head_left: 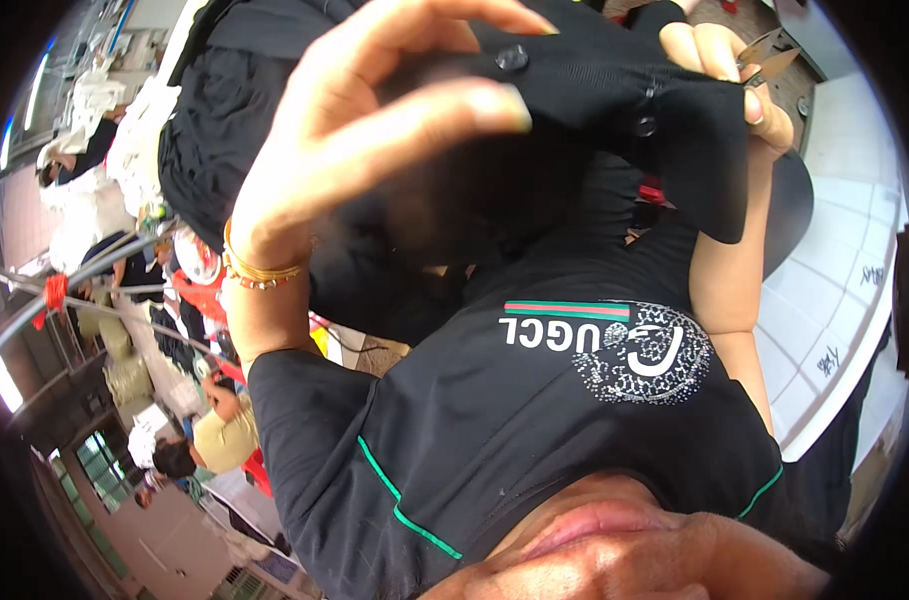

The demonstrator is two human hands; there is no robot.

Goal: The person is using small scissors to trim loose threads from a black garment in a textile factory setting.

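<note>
A black garment (595,60) with dark buttons is spread in front of my chest. My left hand (365,110) is at the left side of it, thumb and forefinger wide apart around a button (512,58). The thumb is a little blurred, and the other fingers are partly out of sight. At the garment's upper right edge, my right hand (720,60) has its fingers closed round small thread snips (772,58), pinching the cloth too. The two pointed blades stick out past the fingers and stand apart; the handles are hidden in the hand.
A pile of black cloth (215,140) lies at the upper left, with white cloth (140,145) beyond it. A white table with ruled lines (825,270) stands at the right. Metal rails (20,320) cross the left side. Several people, one in a yellow top (225,435), are farther off.
</note>
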